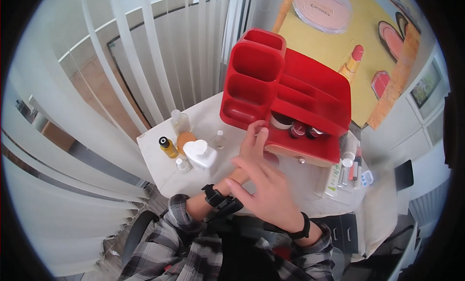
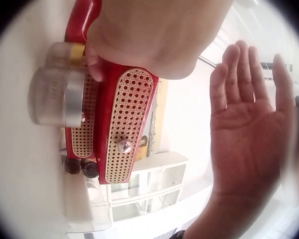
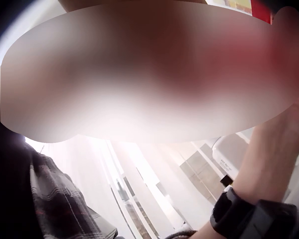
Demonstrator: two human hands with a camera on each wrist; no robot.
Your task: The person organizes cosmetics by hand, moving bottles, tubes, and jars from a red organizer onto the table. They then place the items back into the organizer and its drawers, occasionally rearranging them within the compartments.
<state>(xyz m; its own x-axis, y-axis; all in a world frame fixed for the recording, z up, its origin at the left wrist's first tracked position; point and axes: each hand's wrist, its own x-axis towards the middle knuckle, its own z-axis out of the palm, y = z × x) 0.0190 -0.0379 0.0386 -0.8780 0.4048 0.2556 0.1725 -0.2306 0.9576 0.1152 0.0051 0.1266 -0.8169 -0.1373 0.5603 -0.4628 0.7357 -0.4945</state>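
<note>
A red makeup organizer [image 1: 305,68] stands on the white table, its woven-front drawer [image 1: 302,154] pulled out with several jars [image 1: 298,130] inside. My left hand [image 1: 253,141] reaches up to the drawer's left end, fingers extended beside the organizer's lower edge. In the left wrist view, this hand [image 2: 154,35] covers part of the red body. My right hand [image 1: 269,186] hovers in front of the left wrist, palm and fingers spread, holding nothing; the left wrist view shows its palm [image 2: 249,144] upright. Most of the right wrist view is blurred.
On the table's left stand a white bottle [image 1: 201,157], a yellow bottle with a black cap [image 1: 168,147] and a clear bottle [image 1: 180,121]. Several tubes [image 1: 346,160] lie in a clear tray at the right. Vertical blinds [image 1: 140,53] hang behind the left side.
</note>
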